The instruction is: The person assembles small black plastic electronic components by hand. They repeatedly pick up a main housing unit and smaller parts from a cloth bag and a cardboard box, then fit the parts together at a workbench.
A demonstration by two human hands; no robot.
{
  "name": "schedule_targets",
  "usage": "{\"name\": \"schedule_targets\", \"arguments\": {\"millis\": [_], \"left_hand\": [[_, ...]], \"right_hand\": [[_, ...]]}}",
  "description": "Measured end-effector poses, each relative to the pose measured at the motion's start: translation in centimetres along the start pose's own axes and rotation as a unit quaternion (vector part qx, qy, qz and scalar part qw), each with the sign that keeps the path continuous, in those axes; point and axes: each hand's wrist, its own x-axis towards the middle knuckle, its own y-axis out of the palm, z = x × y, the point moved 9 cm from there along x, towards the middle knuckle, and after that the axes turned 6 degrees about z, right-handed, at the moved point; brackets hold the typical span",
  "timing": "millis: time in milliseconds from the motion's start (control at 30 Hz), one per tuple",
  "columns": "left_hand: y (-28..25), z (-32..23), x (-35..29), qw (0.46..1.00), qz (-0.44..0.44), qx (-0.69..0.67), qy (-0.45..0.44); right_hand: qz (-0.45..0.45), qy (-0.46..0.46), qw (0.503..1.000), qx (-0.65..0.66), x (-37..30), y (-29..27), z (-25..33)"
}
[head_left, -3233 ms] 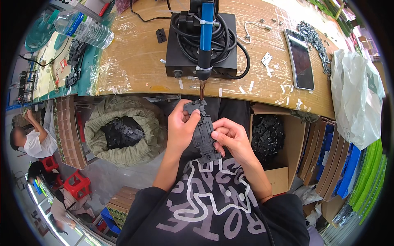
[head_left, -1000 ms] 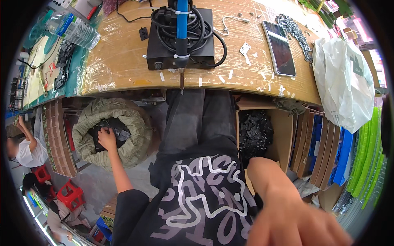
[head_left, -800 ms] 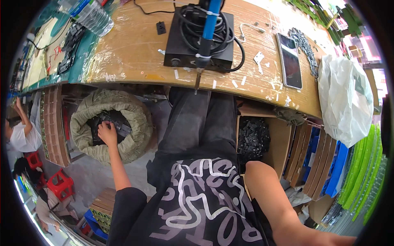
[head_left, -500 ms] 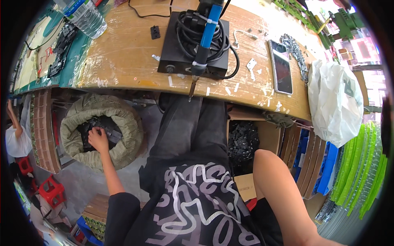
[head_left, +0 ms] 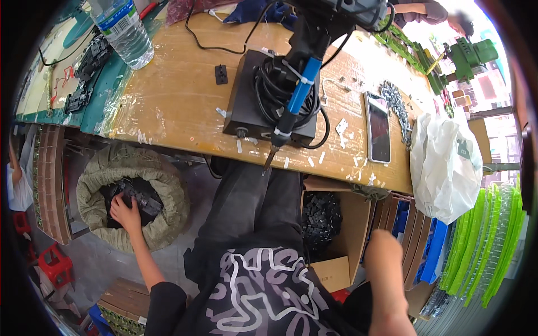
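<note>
- Olive-green fabric forms one round, thick-rimmed sack (head_left: 175, 190) below the table edge at our left; several black moulded plastic parts (head_left: 147, 200) lie inside it, overlapping too much for us to count.
- One of our two hands shows: the left hand (head_left: 126, 214), inside the sack's mouth, its fingers curled against the parts. We cannot tell whether it grips one.
- We see one bare right arm (head_left: 388, 285); its right hand is out of view, so its grip we cannot tell.
- Right of our two dark-trousered legs (head_left: 238, 196), one open brown cardboard box (head_left: 354, 224) holds a heap of small black pieces (head_left: 320, 221).
- On the brown, film-covered table (head_left: 185, 112) we count one black box-shaped unit (head_left: 241, 106), one clear plastic bottle (head_left: 128, 36) and one dark-screened phone (head_left: 379, 129).
- We count one blue-handled tool (head_left: 304, 87), its metal tip slanting down past the table's near edge.
</note>
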Motion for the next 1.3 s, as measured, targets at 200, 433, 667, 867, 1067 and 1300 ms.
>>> {"name": "schedule_targets", "arguments": {"millis": [200, 433, 667, 867, 1067, 1300], "left_hand": [[-0.2, -0.5, -1.1, 0.992, 0.121, 0.010, -0.021], [0.4, -0.9, -1.6, 0.975, 0.223, 0.009, -0.005], [-0.2, -2.1, -1.6, 0.985, 0.171, 0.028, 0.016], [0.5, -1.4, -2.0, 0.974, 0.221, -0.019, -0.036], [0.4, -3.1, -2.5, 0.978, 0.200, 0.037, 0.041], [-0.7, -3.4, -2.9, 0.958, 0.282, -0.029, 0.052]], "right_hand": [[0.129, 0.252, 0.932, -0.224, -9.1, -1.3, -4.9], [-0.034, 0.682, 0.614, -0.397, -30.3, -20.9, -13.2], [0.130, 0.703, 0.510, -0.478, -35.9, -27.2, -16.8], [0.153, 0.716, 0.504, -0.458, -37.0, -28.0, -17.5], [0.165, 0.689, 0.497, -0.501, -35.8, -27.2, -17.0], [0.047, 0.694, 0.526, -0.489, -37.0, -28.7, -15.5]]}}
